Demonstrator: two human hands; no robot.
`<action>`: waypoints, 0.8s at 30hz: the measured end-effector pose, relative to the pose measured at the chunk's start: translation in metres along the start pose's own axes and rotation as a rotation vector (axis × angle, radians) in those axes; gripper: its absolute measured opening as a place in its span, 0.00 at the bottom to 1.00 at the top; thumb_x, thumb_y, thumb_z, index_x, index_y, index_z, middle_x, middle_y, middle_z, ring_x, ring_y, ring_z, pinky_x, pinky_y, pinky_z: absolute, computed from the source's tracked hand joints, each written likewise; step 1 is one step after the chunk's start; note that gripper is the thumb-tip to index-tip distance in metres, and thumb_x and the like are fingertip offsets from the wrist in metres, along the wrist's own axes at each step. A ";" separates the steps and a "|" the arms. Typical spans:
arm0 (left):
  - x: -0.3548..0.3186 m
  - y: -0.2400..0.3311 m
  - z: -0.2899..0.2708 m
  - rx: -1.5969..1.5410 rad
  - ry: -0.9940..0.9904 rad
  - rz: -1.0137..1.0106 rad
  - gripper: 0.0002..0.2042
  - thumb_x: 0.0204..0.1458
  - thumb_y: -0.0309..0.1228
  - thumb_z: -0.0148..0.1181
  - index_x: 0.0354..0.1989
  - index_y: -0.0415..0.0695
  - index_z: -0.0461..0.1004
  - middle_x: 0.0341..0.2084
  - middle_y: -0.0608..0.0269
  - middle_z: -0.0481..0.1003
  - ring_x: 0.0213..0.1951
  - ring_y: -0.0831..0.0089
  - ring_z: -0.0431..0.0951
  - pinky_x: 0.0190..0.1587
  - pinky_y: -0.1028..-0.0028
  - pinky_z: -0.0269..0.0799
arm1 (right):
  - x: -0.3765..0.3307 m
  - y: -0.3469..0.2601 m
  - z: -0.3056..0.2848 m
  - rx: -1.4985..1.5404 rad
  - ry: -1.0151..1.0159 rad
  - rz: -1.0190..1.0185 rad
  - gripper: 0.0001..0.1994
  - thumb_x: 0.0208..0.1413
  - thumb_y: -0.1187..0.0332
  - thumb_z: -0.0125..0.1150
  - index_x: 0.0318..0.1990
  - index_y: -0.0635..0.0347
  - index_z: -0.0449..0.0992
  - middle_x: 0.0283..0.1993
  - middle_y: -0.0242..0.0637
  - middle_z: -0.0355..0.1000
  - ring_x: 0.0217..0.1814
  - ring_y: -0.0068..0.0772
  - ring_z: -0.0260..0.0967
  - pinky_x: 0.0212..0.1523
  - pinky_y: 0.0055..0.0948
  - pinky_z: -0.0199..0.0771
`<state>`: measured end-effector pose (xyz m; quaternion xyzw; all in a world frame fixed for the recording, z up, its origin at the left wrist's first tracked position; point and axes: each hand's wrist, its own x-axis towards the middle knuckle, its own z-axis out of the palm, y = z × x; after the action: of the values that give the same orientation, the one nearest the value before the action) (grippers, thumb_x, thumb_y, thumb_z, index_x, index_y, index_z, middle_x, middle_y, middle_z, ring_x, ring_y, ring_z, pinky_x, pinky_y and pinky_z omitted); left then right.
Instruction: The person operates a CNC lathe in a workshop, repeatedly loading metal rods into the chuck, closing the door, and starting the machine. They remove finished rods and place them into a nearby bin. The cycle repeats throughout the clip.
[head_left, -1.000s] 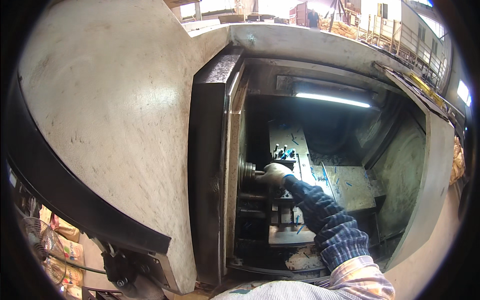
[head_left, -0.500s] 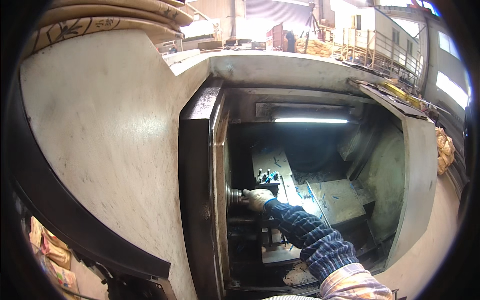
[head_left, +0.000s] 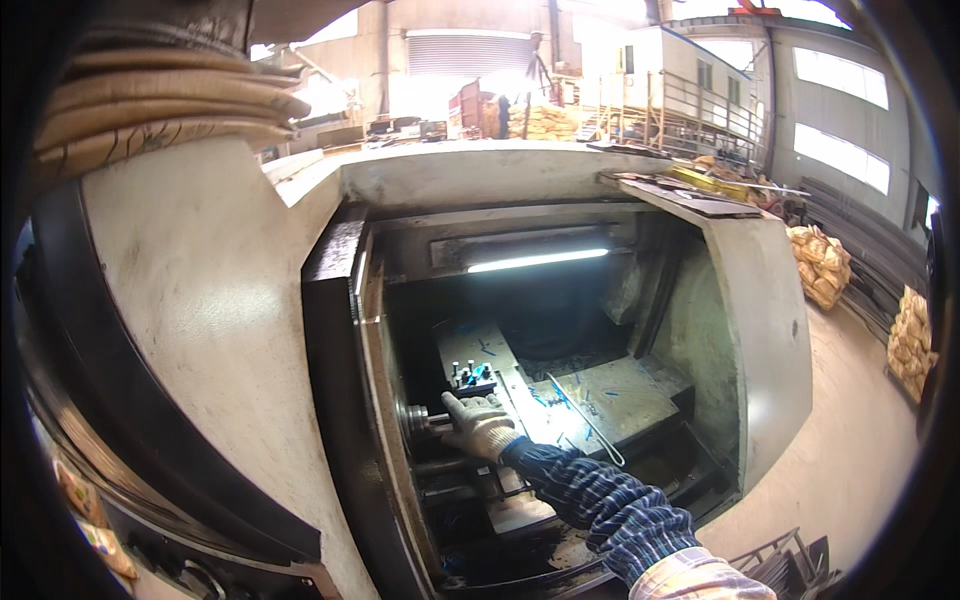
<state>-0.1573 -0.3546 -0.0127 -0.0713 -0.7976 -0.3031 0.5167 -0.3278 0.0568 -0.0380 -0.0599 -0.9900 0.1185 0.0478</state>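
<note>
Inside the lathe's enclosure, my right hand (head_left: 480, 425), in a pale knitted glove, reaches left to the chuck (head_left: 415, 420). A short metal rod (head_left: 438, 420) sticks out of the chuck, and its free end runs in among my gloved fingers, which close round it; one finger lies stretched out above the rod. Just behind the hand stands a tool post (head_left: 474, 378) with several upright bolts and bits of blue chip on it. My right forearm wears a dark plaid sleeve cover. My left hand is not in view.
A thin hooked rod (head_left: 588, 418) lies across the lathe bed, amid scattered blue chips. A lit tube lamp (head_left: 538, 261) hangs on the back wall. The enclosure's side panel (head_left: 765, 350) bounds the right. Stacked sacks (head_left: 180, 95) rest on the cover at left.
The view has swung so the lathe sits further left and more of the floor shows at right. My right hand stays by the chuck, with one finger now lifted from the rod.
</note>
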 end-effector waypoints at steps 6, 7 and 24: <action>0.000 0.015 -0.005 0.079 0.013 0.204 0.11 0.58 0.23 0.63 0.48 0.34 0.79 0.42 0.50 0.81 0.37 0.56 0.81 0.36 0.63 0.78 | -0.124 0.024 -0.008 0.129 0.189 -0.008 0.34 0.58 0.50 0.64 0.70 0.50 0.63 0.59 0.52 0.73 0.62 0.57 0.69 0.63 0.50 0.67; -0.003 0.020 -0.007 -0.055 -0.029 0.107 0.12 0.58 0.23 0.62 0.49 0.33 0.78 0.43 0.49 0.81 0.38 0.55 0.81 0.37 0.64 0.78 | -0.150 0.039 0.004 0.154 0.195 0.032 0.34 0.58 0.51 0.64 0.70 0.50 0.64 0.60 0.52 0.73 0.62 0.58 0.69 0.63 0.50 0.68; -0.149 0.254 0.029 -1.220 -1.770 0.146 0.22 0.72 0.41 0.46 0.54 0.31 0.75 0.46 0.56 0.79 0.37 0.77 0.76 0.41 0.78 0.73 | -0.722 -0.007 0.108 0.772 -0.085 1.473 0.30 0.63 0.46 0.57 0.68 0.52 0.69 0.63 0.39 0.75 0.65 0.43 0.71 0.65 0.35 0.69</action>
<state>-0.0037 -0.1033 -0.0460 -0.5582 -0.5961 -0.4591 -0.3496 0.3730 -0.0688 -0.1986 -0.6673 -0.5880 0.4529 -0.0621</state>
